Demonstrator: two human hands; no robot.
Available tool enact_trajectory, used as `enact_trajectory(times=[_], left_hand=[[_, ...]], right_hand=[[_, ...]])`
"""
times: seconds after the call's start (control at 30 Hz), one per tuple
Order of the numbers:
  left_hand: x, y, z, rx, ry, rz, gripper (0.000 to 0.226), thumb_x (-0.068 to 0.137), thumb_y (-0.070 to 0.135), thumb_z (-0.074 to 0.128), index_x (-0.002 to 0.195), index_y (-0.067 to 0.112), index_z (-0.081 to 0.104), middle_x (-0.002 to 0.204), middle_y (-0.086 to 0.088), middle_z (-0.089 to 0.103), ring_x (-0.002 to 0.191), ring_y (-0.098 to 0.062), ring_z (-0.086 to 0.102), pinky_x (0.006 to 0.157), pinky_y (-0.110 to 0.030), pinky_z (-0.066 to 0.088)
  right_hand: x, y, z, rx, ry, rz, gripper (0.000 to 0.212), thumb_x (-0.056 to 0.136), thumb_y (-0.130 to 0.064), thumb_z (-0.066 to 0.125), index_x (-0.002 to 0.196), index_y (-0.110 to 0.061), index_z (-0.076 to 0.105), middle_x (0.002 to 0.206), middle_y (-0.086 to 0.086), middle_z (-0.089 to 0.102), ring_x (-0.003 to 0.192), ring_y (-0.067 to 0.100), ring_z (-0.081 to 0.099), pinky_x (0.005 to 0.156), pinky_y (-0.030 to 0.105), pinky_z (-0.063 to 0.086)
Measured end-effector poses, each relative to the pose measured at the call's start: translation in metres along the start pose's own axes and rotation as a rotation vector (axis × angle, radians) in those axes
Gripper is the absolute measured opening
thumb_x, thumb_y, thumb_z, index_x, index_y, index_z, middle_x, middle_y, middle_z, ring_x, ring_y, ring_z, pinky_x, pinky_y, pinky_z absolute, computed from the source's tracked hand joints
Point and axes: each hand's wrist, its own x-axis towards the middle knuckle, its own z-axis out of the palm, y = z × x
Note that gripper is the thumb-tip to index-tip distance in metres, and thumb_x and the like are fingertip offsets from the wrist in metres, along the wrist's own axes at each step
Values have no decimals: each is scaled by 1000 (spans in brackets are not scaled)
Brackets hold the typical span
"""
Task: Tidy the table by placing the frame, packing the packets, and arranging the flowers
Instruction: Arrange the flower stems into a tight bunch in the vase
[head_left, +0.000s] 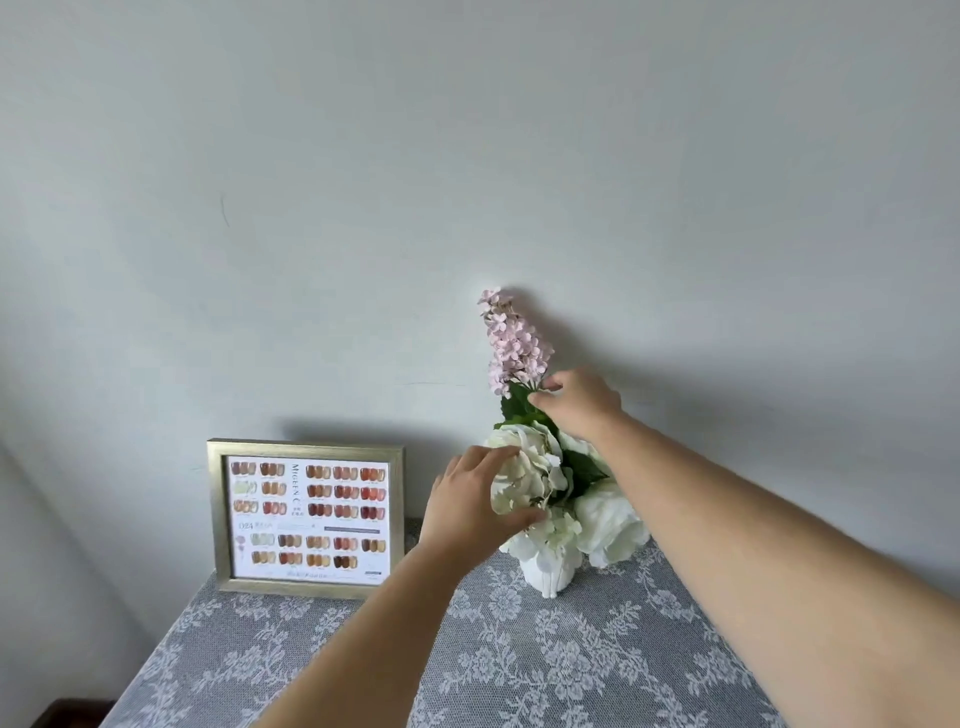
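While both hands work the bouquet, head view:
Right hand (576, 402): fingers pinched on pink flower spike (511, 340) stem.
Left hand (475, 501): fingers spread, cupping white bloom (530, 470).
Risk: a sideways tug likely tips the small white vase (548, 574).
Surroundings: frame (306, 519) upright at the wall, just left; lace-covered tabletop (519, 665); no packets visible.

The lace-covered table (519, 670) lies bare in front, open for reaching. At the back, the gold frame (306, 519) and white vase (548, 571) stand near the wall (467, 156), a narrow gap between them.

The frame (305, 518) card reads "024"; brand blurred.
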Motion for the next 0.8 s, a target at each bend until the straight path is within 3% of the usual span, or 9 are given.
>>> enact_trajectory(times=[0.07,0.13,0.3,0.47,0.6,0.67,0.8], left_hand=[[1,-1,1,10,1,6,72,61,64,68,125,40,45,116,12,53,107,-12,47,91,-29,37],[2,-3,3,21,3,8,72,61,66,66,124,40,45,115,13,52,106,-11,47,91,-28,36],[2,-4,3,50,7,9,69,62,64,66,123,38,46,116,12,52,106,-13,47,91,-32,40],[2,1,0,79,-1,0,68,64,61,68,124,36,47,118,10,53,109,-15,47,93,-34,39],[3,6,-1,89,-13,-11,69,64,60,68,125,35,47,119,10,52,110,-15,47,94,-34,39],[4,6,-1,92,-15,-16,71,64,61,68,126,35,46,120,10,52,111,-15,46,94,-34,39],[4,4,-1,88,-18,-25,73,64,62,68,128,34,45,121,10,51,113,-15,45,95,-32,37]], right_hand=[[6,-5,5,12,-80,42,55,81,-50,60,126,-19,54,127,3,59,118,25,52,102,41,37],[10,-9,9,96,-126,69,51,80,-46,64,121,-17,56,121,6,61,114,27,54,101,43,38],[8,-8,2,88,3,95,32,77,-39,71,92,-14,60,73,-3,56,86,24,56,87,36,39],[-3,6,-16,173,-23,88,37,69,-31,79,89,-5,63,86,9,68,85,29,63,87,42,48],[-10,14,-17,116,-30,89,37,69,-32,80,66,-13,48,67,2,56,81,28,60,82,39,45],[-10,17,-14,110,-27,98,39,69,-31,80,65,-14,45,65,0,53,79,27,59,81,38,44],[-9,20,-7,-33,-11,79,22,74,-21,70,70,-13,50,70,2,57,80,26,59,86,37,43]])
